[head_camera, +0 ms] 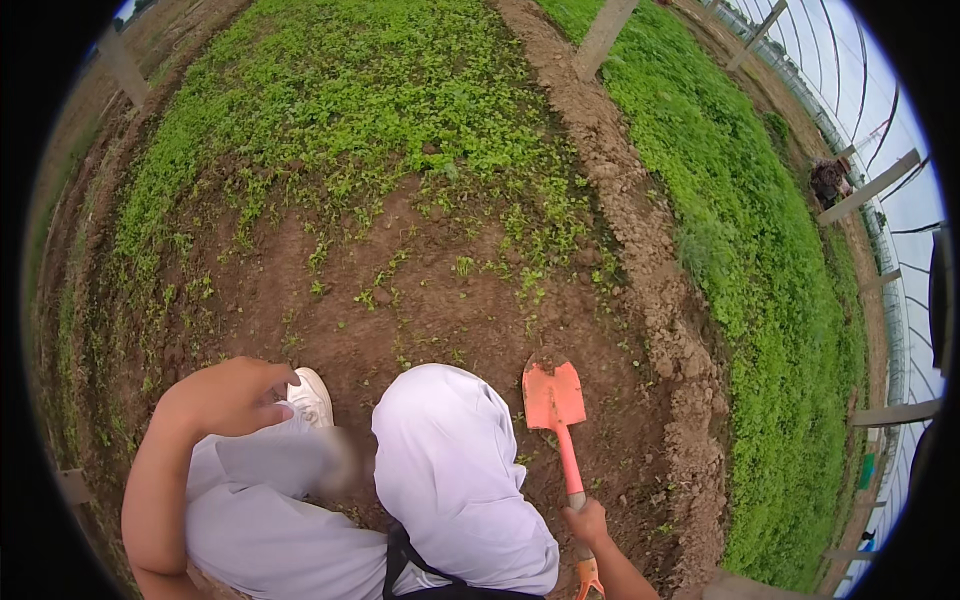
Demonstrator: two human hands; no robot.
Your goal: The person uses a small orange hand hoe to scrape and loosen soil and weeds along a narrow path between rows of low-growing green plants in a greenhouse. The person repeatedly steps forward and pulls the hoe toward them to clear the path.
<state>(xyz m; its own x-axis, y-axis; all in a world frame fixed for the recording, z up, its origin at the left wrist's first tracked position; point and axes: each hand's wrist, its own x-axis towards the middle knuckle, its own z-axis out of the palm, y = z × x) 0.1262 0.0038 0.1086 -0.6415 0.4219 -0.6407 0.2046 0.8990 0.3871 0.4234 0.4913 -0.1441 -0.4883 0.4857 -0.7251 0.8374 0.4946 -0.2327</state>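
My right hand (586, 523) grips the wooden shaft of a short-handled shovel (555, 397). Its orange-red blade rests on the brown soil (420, 315), with dirt clinging to the tip. Below my hand, part of an orange grip shows at the bottom of the view. My left hand (232, 394) is over my bent left leg, close to a white shoe (312, 397). Thumb and fingers are apart there, and nothing shows between them. Light-coloured trousers (450, 450) cover my crouched legs. Sparse green seedlings (382, 277) stand in the soil ahead of me.
Dense low green plants (360, 90) fill the bed further ahead. A raised earth ridge (637, 225) runs along the right, with another green bed (750, 300) beyond it. Concrete posts (604, 37) rise among the beds. Far right, a person (829, 181) is low beside a post.
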